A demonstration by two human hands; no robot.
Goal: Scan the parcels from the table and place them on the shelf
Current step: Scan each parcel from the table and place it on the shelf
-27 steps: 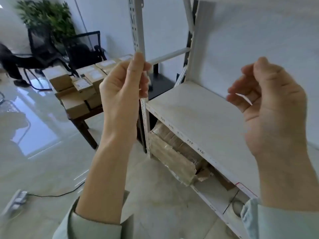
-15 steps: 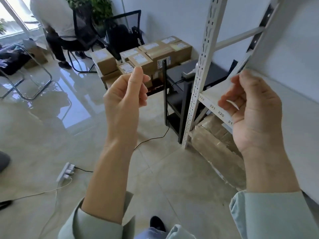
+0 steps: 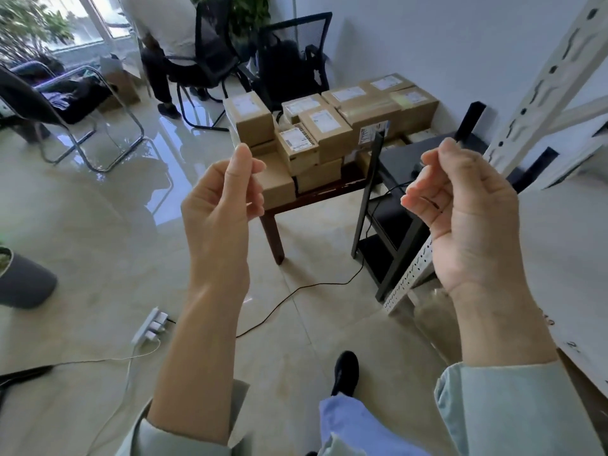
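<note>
Several brown cardboard parcels [image 3: 329,126] with white labels are stacked on a dark wooden table [image 3: 316,195] ahead of me, a good step away. The white metal shelf [image 3: 566,245] stands at my right, its perforated post [image 3: 543,90] rising beside my right hand. My left hand [image 3: 223,199] is raised in front of the table with its fingers curled and the thumb against the index finger, holding nothing. My right hand [image 3: 467,212] is raised level with it, fingers curled toward the palm and likewise without a parcel. No scanner shows.
A black stand [image 3: 388,232] sits between table and shelf, with a cable [image 3: 296,291] running over the tiled floor to a white power strip [image 3: 149,327]. Behind the table are black chairs [image 3: 292,54] and a seated person [image 3: 161,34]. A grey pot [image 3: 23,281] stands at the left.
My view has swung left from the shelf board toward the parcel table, which now looks closer. Both hands stay raised and curled, holding nothing.
</note>
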